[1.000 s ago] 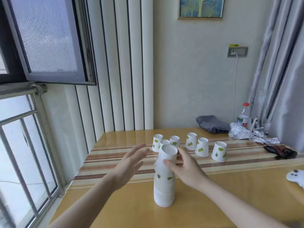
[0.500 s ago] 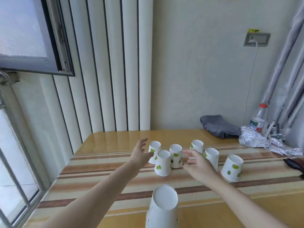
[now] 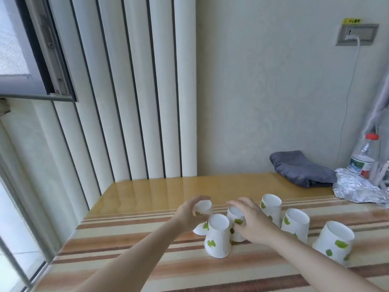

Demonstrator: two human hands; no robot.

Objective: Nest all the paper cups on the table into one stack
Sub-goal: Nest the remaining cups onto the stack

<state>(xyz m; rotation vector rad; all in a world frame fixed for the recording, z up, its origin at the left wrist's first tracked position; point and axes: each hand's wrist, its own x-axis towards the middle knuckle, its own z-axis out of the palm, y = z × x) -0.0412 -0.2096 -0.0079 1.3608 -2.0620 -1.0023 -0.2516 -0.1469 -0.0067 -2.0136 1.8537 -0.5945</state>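
Note:
Several white paper cups with green leaf prints stand upside down on the striped table (image 3: 130, 260). My left hand (image 3: 190, 213) curls around the far-left cup (image 3: 203, 208). My right hand (image 3: 252, 222) wraps the cup (image 3: 235, 216) beside it. One cup (image 3: 217, 237) stands in front, between both hands. Three more cups (image 3: 271, 208) (image 3: 295, 224) (image 3: 334, 241) trail off to the right. The tall nested stack is out of view.
A folded grey cloth (image 3: 301, 168) lies at the back right by the wall. Crumpled foil (image 3: 357, 189) and a plastic bottle (image 3: 363, 159) sit at the far right. A window and rail run along the left side.
Both hands have reached forward from the stack and closed around two upside-down cups. The view has moved closer and the stack has dropped out of the bottom of the frame.

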